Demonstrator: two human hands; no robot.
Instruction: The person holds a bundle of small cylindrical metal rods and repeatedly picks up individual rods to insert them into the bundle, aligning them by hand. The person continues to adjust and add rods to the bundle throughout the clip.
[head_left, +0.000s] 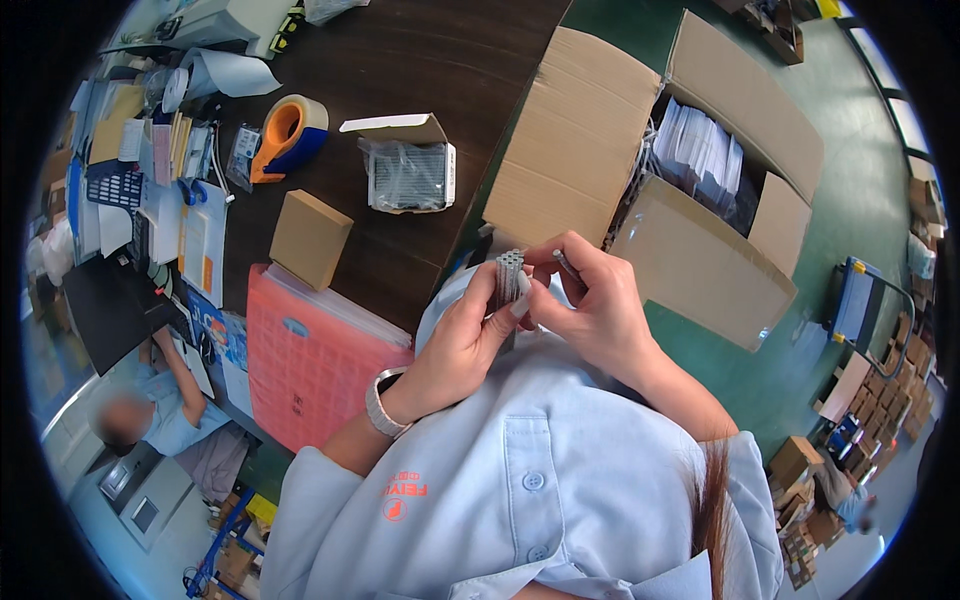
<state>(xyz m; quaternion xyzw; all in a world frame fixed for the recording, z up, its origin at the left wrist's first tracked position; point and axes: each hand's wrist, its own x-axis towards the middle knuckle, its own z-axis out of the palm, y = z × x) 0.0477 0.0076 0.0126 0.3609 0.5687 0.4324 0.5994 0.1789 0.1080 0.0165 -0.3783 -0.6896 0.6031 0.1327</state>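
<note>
My left hand (452, 348) is closed round a bundle of thin grey metal rods (509, 272), held upright in front of my chest with their ends showing at the top. My right hand (610, 305) pinches a single similar rod (568, 265) between bent fingers, tilted, while its thumb and fingertips reach the bundle's right side. The lower part of the bundle is hidden by my fingers. Beyond my left hand, on the dark table, a small white box (449, 178) stands with its lid up. Inside it, clear plastic (395, 165) covers rows of dark grey pieces.
A brown carton (312, 240) stands beside a pink folder (330, 365) on the table (390, 270). Farther off lies an orange and blue tape dispenser (290, 135). To my right, a large open cardboard box (690, 260) holds white packets. Another person (160, 400) sits at the left.
</note>
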